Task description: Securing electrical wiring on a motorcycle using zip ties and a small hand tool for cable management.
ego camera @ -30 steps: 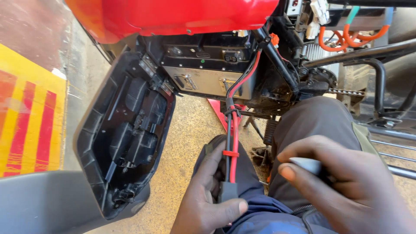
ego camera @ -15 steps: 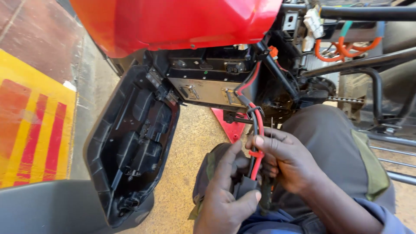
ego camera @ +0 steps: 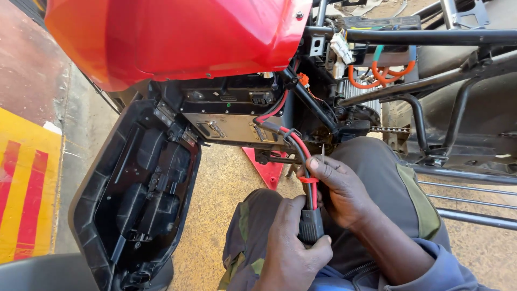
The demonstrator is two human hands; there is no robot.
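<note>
Sandy, gritty ground (ego camera: 215,205) runs under a stripped motorcycle, with a yellow surface striped in red (ego camera: 21,199) off to one side. Glossy red bodywork (ego camera: 177,37) curves smoothly overhead, and below it sits a boxy metal housing (ego camera: 231,126), dull silver with small latches. A black plastic side cover (ego camera: 140,194) hangs open beside it, its moulded inside ribbed and matte. Black steel frame tubes (ego camera: 431,36) cross the top, with coiled orange cables (ego camera: 377,75) tucked behind them. A cable bundle (ego camera: 301,156), one red lead and one black, bends down from the housing, bound by a thin red tie, and ends in a blocky black connector (ego camera: 311,225) just above the person's lap. The left hand (ego camera: 293,253) is closed around that connector, thumb pressed across its lower edge, knuckles up. The right hand (ego camera: 342,188) curls about the leads just above it, forefinger stretched along the red tie, pinching a thin pale metal tool (ego camera: 322,151) that points upward. Both wrists rest over knees in grey-green trousers (ego camera: 393,183).
</note>
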